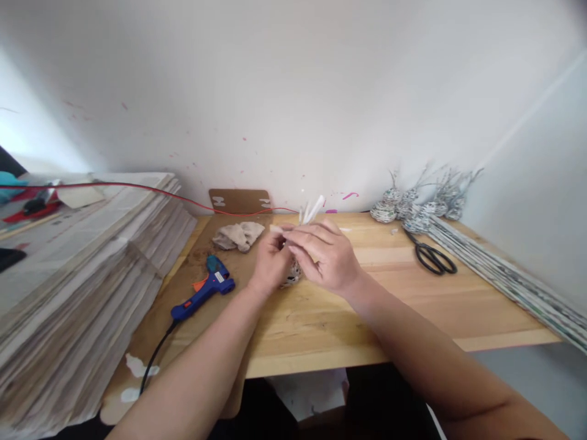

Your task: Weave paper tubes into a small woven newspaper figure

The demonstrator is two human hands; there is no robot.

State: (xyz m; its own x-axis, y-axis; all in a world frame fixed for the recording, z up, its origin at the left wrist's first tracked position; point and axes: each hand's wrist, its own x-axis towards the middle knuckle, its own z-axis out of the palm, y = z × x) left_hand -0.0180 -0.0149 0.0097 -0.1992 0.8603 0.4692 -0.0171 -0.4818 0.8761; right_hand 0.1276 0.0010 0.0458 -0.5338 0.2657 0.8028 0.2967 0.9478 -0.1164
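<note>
A small woven paper gourd (pixel 291 275) is held low over the table, mostly hidden behind my hands. White paper strips (pixel 312 209) stick up from behind my fingers. My left hand (pixel 270 260) is closed around the gourd's upper part, with a pale bit of paper showing by its thumb and forefinger. Across the top, my right hand (pixel 328 253) bends its fingers against the same piece and meets the left fingertips. What exactly the right fingertips pinch is hidden.
A blue glue gun (pixel 202 294) lies on a brown board at left, near a crumpled cloth (pixel 238 236). Tall paper stacks (pixel 114 293) fill the left. Black scissors (pixel 435 258), several woven gourds (pixel 385 206) and long paper rods (pixel 509 275) lie right. A red cord (pixel 183 198) crosses behind.
</note>
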